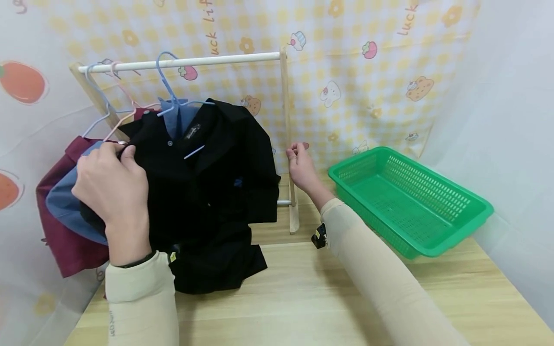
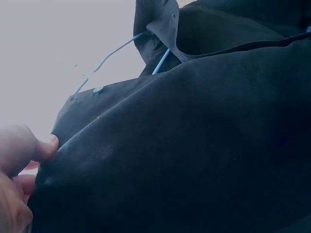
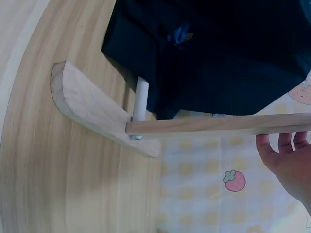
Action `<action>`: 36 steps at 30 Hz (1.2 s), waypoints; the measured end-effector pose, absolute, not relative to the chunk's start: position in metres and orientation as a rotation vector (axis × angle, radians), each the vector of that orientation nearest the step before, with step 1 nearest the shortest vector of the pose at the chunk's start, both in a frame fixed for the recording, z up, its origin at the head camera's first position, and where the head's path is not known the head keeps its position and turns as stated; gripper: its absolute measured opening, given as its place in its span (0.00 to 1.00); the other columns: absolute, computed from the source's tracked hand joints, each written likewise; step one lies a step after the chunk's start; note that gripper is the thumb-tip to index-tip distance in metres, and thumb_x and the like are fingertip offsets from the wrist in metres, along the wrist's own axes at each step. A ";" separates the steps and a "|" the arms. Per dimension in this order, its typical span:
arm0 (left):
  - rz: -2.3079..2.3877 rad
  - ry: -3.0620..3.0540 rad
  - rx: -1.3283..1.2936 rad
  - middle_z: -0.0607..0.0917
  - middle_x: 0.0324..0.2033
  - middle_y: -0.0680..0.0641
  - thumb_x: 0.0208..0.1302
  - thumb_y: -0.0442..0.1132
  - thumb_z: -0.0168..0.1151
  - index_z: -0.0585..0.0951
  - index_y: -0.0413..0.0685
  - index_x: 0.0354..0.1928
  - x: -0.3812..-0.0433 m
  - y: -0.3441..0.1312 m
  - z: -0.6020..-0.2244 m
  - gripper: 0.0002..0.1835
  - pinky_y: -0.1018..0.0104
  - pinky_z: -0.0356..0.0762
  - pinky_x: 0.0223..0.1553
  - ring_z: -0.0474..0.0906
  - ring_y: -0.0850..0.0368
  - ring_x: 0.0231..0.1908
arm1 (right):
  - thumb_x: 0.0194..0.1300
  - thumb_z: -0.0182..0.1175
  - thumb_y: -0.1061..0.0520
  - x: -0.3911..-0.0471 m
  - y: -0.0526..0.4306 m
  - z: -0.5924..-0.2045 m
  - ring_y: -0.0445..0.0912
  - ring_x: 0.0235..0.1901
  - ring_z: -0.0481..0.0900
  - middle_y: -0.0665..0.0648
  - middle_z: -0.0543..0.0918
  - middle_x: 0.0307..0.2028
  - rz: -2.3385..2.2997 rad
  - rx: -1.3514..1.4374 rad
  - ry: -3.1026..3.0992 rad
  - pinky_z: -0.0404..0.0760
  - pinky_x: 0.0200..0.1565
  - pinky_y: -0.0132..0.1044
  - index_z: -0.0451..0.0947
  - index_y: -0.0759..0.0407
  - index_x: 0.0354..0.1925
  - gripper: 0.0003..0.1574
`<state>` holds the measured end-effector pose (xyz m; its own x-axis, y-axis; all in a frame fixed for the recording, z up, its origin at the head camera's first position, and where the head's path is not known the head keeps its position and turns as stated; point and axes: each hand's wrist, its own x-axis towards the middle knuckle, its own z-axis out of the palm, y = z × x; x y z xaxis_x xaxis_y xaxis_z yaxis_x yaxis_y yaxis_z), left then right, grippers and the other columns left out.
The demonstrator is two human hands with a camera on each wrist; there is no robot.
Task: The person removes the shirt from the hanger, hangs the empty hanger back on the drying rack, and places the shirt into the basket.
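Note:
My left hand (image 1: 113, 180) pinches the edge of a black shirt (image 1: 235, 149) near its shoulder, thumb on the near face of the cloth in the left wrist view. A blue hanger (image 1: 166, 79) hooks over the rack's white rail, and its arms pass into the shirt's collar area. A blue collar shows behind the black one. My right hand (image 1: 303, 168) is at the right wooden post (image 1: 286, 110) of the clothes rack, fingers curled at its edge. In the right wrist view the fingertips meet that post's edge.
Left of the black shirt hang a maroon garment (image 1: 71, 211) and a blue garment (image 1: 65, 202), with a pink hanger (image 1: 123, 86) among them. A green plastic basket (image 1: 472, 211) stands on the wooden table (image 1: 303, 298) at right. A patterned curtain (image 1: 368, 86) backs the rack.

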<state>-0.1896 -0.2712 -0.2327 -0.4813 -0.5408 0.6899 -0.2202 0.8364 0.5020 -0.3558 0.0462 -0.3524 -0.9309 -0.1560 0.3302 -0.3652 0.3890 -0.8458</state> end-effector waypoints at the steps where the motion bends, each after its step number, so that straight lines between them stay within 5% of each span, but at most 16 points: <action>1: -0.424 -2.065 0.551 0.88 0.52 0.32 0.80 0.55 0.53 0.86 0.46 0.62 -0.188 -0.272 -0.231 0.25 0.24 0.75 0.50 0.80 0.31 0.57 | 0.88 0.40 0.46 -0.356 0.045 -0.354 0.55 0.45 0.74 0.64 0.76 0.50 1.565 0.470 -2.438 0.76 0.53 0.49 0.64 0.63 0.60 0.21; 9: -0.302 -1.876 0.356 0.91 0.45 0.33 0.81 0.63 0.48 0.90 0.44 0.53 -0.171 -0.278 -0.224 0.32 0.32 0.71 0.43 0.80 0.29 0.49 | 0.88 0.40 0.47 -0.355 0.047 -0.353 0.52 0.41 0.72 0.68 0.77 0.50 1.585 0.485 -2.413 0.74 0.47 0.45 0.64 0.62 0.58 0.19; 15: -0.263 -1.838 0.269 0.91 0.45 0.32 0.80 0.63 0.50 0.90 0.38 0.51 -0.149 -0.285 -0.231 0.34 0.42 0.70 0.45 0.79 0.30 0.48 | 0.88 0.41 0.46 -0.353 0.050 -0.349 0.56 0.46 0.75 0.65 0.77 0.52 1.575 0.472 -2.454 0.77 0.53 0.48 0.64 0.61 0.60 0.21; 21: -0.282 -1.831 0.178 0.89 0.42 0.26 0.77 0.63 0.53 0.89 0.31 0.46 -0.116 -0.286 -0.236 0.36 0.55 0.69 0.63 0.79 0.28 0.50 | 0.87 0.43 0.45 -0.339 0.054 -0.344 0.61 0.68 0.72 0.68 0.71 0.67 1.532 0.463 -2.439 0.75 0.69 0.56 0.61 0.63 0.75 0.31; 26: -0.415 -1.794 0.094 0.87 0.42 0.23 0.75 0.58 0.62 0.88 0.27 0.45 -0.098 -0.283 -0.236 0.33 0.60 0.65 0.74 0.79 0.28 0.53 | 0.87 0.46 0.46 -0.301 0.058 -0.330 0.61 0.74 0.65 0.66 0.69 0.72 1.177 0.611 -2.313 0.67 0.75 0.57 0.65 0.64 0.77 0.33; 29: -0.535 -1.759 0.084 0.91 0.36 0.51 0.74 0.52 0.67 0.88 0.26 0.45 -0.093 -0.284 -0.236 0.28 0.69 0.66 0.72 0.83 0.55 0.52 | 0.85 0.51 0.50 -0.275 0.061 -0.320 0.59 0.69 0.74 0.64 0.78 0.67 1.018 0.796 -2.243 0.71 0.74 0.55 0.75 0.63 0.71 0.26; 31: -0.592 -1.737 0.090 0.84 0.36 0.71 0.72 0.49 0.70 0.88 0.27 0.45 -0.092 -0.283 -0.236 0.25 0.74 0.67 0.67 0.77 0.73 0.52 | 0.84 0.54 0.53 -0.259 0.067 -0.318 0.56 0.61 0.81 0.63 0.84 0.61 0.996 0.872 -2.217 0.78 0.66 0.53 0.79 0.62 0.66 0.22; 33: -0.614 -1.718 0.085 0.84 0.36 0.72 0.71 0.48 0.72 0.89 0.29 0.43 -0.093 -0.280 -0.237 0.23 0.75 0.67 0.65 0.72 0.82 0.52 | 0.82 0.57 0.56 -0.245 0.076 -0.319 0.54 0.50 0.83 0.62 0.87 0.52 1.011 0.878 -2.186 0.82 0.55 0.50 0.84 0.62 0.59 0.17; 36: -0.607 -1.709 0.021 0.92 0.35 0.42 0.69 0.48 0.73 0.90 0.29 0.41 -0.101 -0.272 -0.242 0.22 0.71 0.62 0.67 0.79 0.71 0.50 | 0.79 0.60 0.59 -0.228 0.093 -0.323 0.52 0.39 0.81 0.61 0.86 0.42 1.091 0.770 -2.112 0.80 0.44 0.44 0.87 0.62 0.48 0.10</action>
<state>-0.1005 -0.2717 -0.2417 -0.2405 -0.3386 0.9097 0.3111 0.8608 0.4027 -0.2275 0.0931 -0.3232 -0.6295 -0.2070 0.7489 -0.7305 0.4861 -0.4797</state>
